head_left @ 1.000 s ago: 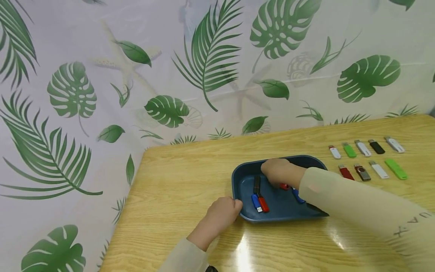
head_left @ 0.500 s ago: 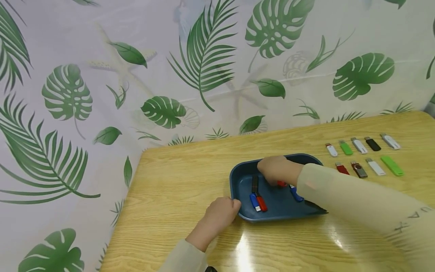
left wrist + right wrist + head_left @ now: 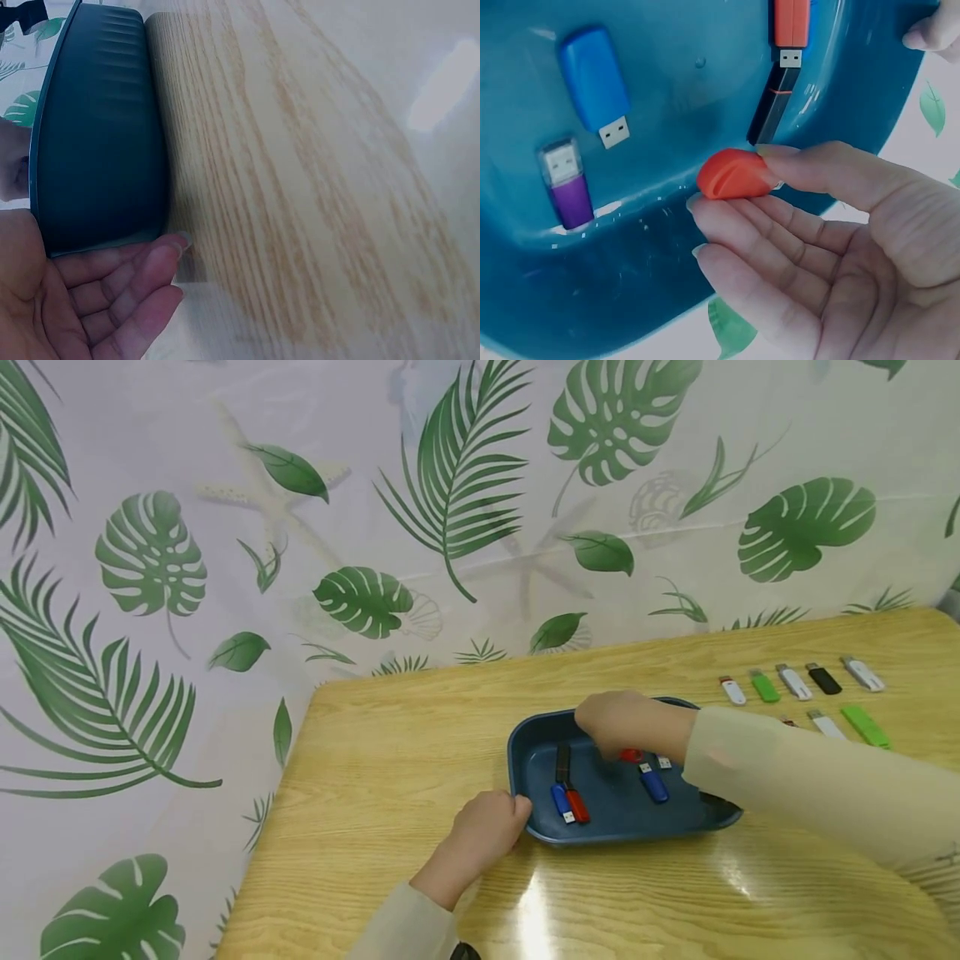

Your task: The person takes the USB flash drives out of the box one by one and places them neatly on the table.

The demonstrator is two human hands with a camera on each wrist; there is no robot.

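Observation:
A dark blue plastic tray [image 3: 611,817] stands on the table. My left hand [image 3: 487,828] grips its near left corner, thumb at the rim and fingers against the outer wall [image 3: 105,150]. Inside the tray's far side, my right hand [image 3: 618,718] pinches a red USB stick [image 3: 735,174] between thumb and fingers. To the left in the tray lie a black stick [image 3: 563,762], a blue stick [image 3: 561,802] and a red one [image 3: 577,807]. Another blue stick [image 3: 653,783] lies right of them, near a purple stick with a clear cap [image 3: 571,199].
On the table right of the tray, several USB sticks lie in two rows, including a light green one [image 3: 866,727] and a black one [image 3: 823,678]. The right sleeve [image 3: 810,785] hides part of the near row. A leaf-patterned cloth [image 3: 480,527] hangs behind the wooden table [image 3: 390,752].
My right hand has shifted slightly right within the tray, and its sleeve now covers more of the near row of sticks. The left hand stays at the tray's corner.

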